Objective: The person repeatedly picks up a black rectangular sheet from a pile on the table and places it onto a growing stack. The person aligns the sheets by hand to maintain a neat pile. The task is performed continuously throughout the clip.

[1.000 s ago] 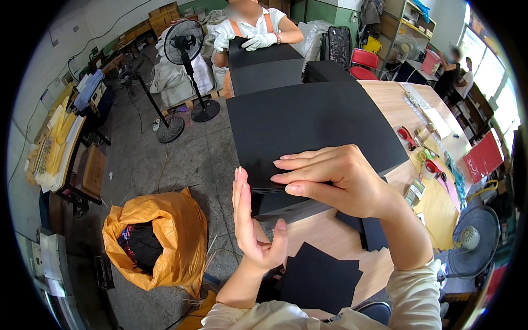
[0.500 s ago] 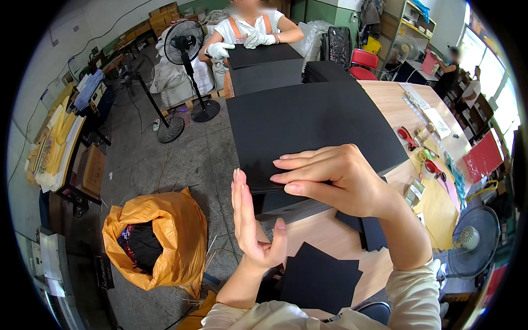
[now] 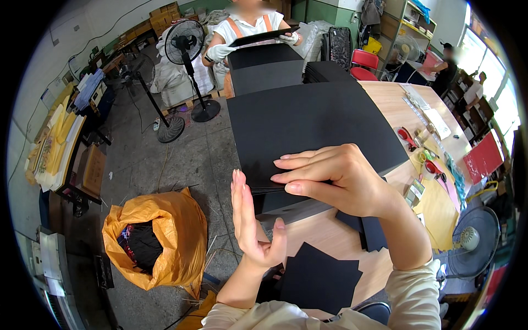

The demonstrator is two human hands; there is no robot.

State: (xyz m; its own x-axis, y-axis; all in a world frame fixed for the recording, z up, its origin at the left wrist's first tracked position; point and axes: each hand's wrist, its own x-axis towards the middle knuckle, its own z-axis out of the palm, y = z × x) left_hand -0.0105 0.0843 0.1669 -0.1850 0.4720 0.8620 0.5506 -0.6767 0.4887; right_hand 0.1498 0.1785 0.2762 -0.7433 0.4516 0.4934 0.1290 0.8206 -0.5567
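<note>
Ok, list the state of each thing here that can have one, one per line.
Left hand: open, flat, upright against the stack's edge.
Right hand: fingers resting flat on top.
Stack of black sheets: lying flat on the table, squared.
Orange bag: open on the floor.
Floor fan: upright; running or not, cannot tell.

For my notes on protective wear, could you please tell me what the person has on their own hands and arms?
Both hands are bare: the left hand and the right hand wear no gloves, rings or watch that can be seen. The forearms are uncovered; cream-coloured fabric sleeves are pushed up toward the elbows, with soft folds.
</note>
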